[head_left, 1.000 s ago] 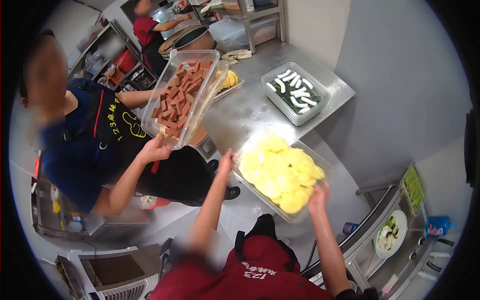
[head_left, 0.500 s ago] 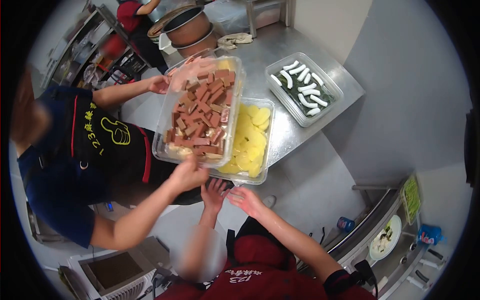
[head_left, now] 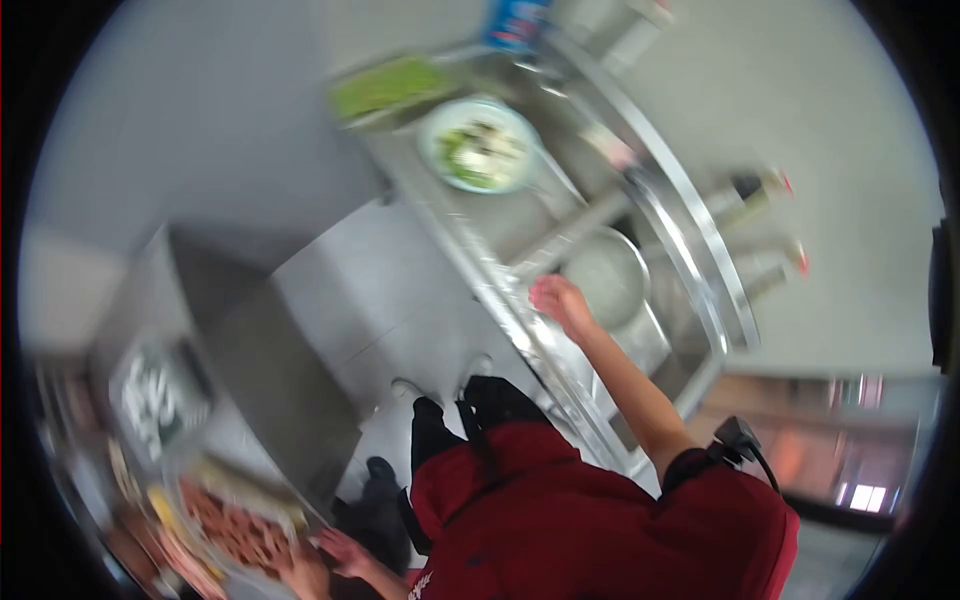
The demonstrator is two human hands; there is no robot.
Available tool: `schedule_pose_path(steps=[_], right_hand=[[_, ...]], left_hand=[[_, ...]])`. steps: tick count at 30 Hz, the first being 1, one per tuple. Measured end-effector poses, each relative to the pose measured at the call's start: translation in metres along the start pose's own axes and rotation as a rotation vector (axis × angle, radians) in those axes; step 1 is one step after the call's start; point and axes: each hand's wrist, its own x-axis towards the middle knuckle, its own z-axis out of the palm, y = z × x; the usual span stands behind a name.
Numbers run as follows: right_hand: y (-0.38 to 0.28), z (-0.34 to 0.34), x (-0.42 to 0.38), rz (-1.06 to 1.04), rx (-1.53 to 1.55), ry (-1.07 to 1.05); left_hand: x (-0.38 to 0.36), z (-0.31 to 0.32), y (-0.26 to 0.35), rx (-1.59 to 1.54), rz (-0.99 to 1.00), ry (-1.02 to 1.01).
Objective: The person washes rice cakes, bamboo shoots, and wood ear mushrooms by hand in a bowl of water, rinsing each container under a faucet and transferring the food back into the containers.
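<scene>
My right hand reaches over the front edge of the steel sink, its fingers loosely extended with nothing in them. Behind it is a round metal basin with pale, cloudy contents. At lower left my left hand is open, beside a co-worker's hand at the edge of a clear plastic tray. Reddish-brown cut blocks fill that tray. Motion blurs much of the view.
A plate of white and green food stands in the far sink section, near a tray of green vegetables and a blue container. Taps stick out from the wall. On the steel table sits a tray of white pieces.
My view has swung right from the table to the sink. My hands have moved apart: the right is now over the sink edge, the left stays near the co-worker and tray.
</scene>
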Motion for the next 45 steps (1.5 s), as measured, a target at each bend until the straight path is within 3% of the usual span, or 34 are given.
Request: schedule_pose_path(steps=[1,2,4,5,7,8,9,12,13,15,16,17,19,21,23,24,27,30,33,35,36,37,39,40,41,43,45], right_hand=[[0.005,-0.034,-0.005,-0.045,0.040,0.117],[0.026,-0.068,-0.008,-0.042,0.098,0.186],[0.080,-0.140,0.003,-0.013,0.131,0.757],[0.100,-0.162,0.011,-0.002,0.174,0.776],[0.126,-0.199,0.024,0.332,0.547,0.948],[0.149,-0.212,0.041,0.367,0.668,0.948],[0.143,-0.207,0.045,0.270,0.836,0.875],[0.171,-0.203,0.059,0.142,0.732,0.983],[0.159,-0.208,0.052,0.145,0.748,0.989],[0.128,-0.216,0.029,-0.027,0.386,1.223],[0.108,-0.219,0.019,-0.228,0.178,1.365],[0.087,-0.223,0.006,-0.224,0.183,1.380],[0.060,-0.225,-0.013,-0.211,-0.288,1.284],[0.061,-0.226,-0.013,-0.189,-0.340,1.264],[0.058,-0.223,-0.026,-0.401,-0.757,1.291],[0.055,-0.224,-0.036,-0.454,-0.800,1.327],[0.028,-0.232,-0.092,-0.610,-1.108,1.332],[-0.032,-0.217,-0.155,-0.733,-1.450,1.249],[-0.092,-0.193,-0.202,-0.885,-1.735,0.944],[-0.103,-0.193,-0.229,-0.812,-1.748,0.764],[-0.113,-0.189,-0.223,-0.808,-1.747,0.774],[-0.125,-0.186,-0.210,-0.808,-1.733,0.947],[-0.119,-0.179,-0.177,-0.707,-1.540,1.279],[-0.106,-0.175,-0.155,-0.716,-1.287,1.311],[-0.077,-0.174,-0.131,-0.616,-1.111,1.173],[0.009,-0.176,-0.065,-0.118,-0.337,0.615],[0.044,-0.195,-0.008,0.022,-0.302,0.466]], left_hand=[[0.000,-0.007,-0.016,-0.016,-0.216,0.318],[0.001,-0.020,-0.027,0.010,-0.396,0.454],[0.010,-0.026,-0.044,0.110,-0.686,0.508],[0.023,-0.017,-0.051,0.210,-0.789,0.454],[0.052,0.098,-0.078,0.602,-0.846,0.343],[0.062,0.155,-0.097,0.971,-0.890,0.272],[0.071,0.180,-0.114,1.005,-0.890,0.261],[0.105,0.220,-0.123,1.299,-0.770,0.154],[0.120,0.231,-0.125,1.421,-0.737,-0.193],[0.133,0.256,-0.131,1.535,-0.697,-0.564],[0.133,0.286,-0.149,1.374,-0.677,-0.414],[0.131,0.314,-0.171,1.209,-0.651,-0.263],[0.130,0.351,-0.211,1.204,-0.643,-0.236],[0.135,0.385,-0.255,1.239,-0.668,-0.524],[0.121,0.426,-0.310,1.387,-0.516,-0.830],[0.114,0.432,-0.340,1.481,-0.378,-1.054],[0.065,0.485,-0.423,1.282,0.020,-1.721],[0.015,0.534,-0.487,1.100,0.106,-1.930],[-0.004,0.563,-0.520,0.838,0.101,-2.023],[-0.002,0.579,-0.517,0.482,-0.156,-2.216],[-0.005,0.570,-0.518,0.481,-0.168,-2.119],[-0.005,0.560,-0.519,0.475,-0.170,-2.125],[-0.002,0.529,-0.515,0.838,-0.748,-1.884],[0.000,0.497,-0.526,0.949,-0.734,-1.788],[0.003,0.467,-0.540,1.052,-0.711,-1.684],[0.011,0.437,-0.551,1.230,-1.254,-1.277],[0.017,0.434,-0.547,1.254,-1.286,-1.188]])
